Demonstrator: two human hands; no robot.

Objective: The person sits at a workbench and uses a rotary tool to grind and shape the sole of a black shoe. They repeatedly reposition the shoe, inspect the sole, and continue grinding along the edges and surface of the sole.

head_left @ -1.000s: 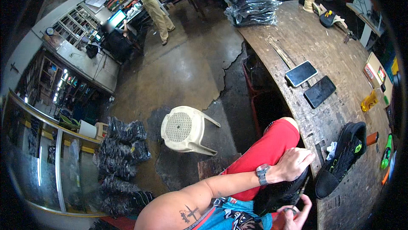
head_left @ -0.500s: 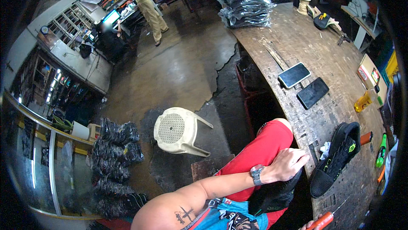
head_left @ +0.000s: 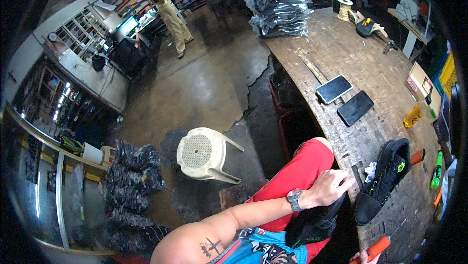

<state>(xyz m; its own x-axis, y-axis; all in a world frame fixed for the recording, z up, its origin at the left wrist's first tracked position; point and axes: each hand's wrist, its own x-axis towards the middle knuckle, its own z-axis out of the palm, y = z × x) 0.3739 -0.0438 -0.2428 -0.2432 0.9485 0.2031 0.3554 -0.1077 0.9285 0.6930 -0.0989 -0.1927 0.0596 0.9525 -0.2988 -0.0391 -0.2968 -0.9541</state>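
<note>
Right hand (head_left: 368, 258) is closed around the orange handle of an awl-like tool (head_left: 378, 249), thin shaft pointing away over the bench; whether it touches wood, can't tell. Left hand (head_left: 330, 188), up and left of that grip, has fingers curled above the lap shoe (head_left: 312, 227); can't tell if it pinches anything. Step in hand, as judged: tool work on that black shoe, which lies across the lap, left of the grip, with the shaft clear of it. Next move likely calls for turning the shaft toward the shoe and steadying the upper with the left hand. Counts, big to small: one wooden workbench (head_left: 390, 83), just beyond the grip; one white plastic stool (head_left: 197, 152), well off to the left; two black shoes, the lap one plus the bench shoe (head_left: 373, 200) straight ahead of the grip; two phones, one pale-edged (head_left: 334, 89), one dark (head_left: 355, 108), farther ahead; one amber bottle (head_left: 413, 116), ahead and right; one green-handled tool (head_left: 436, 171), right of the bench shoe; one white scrap (head_left: 371, 170), just beside that shoe's left edge.
</note>
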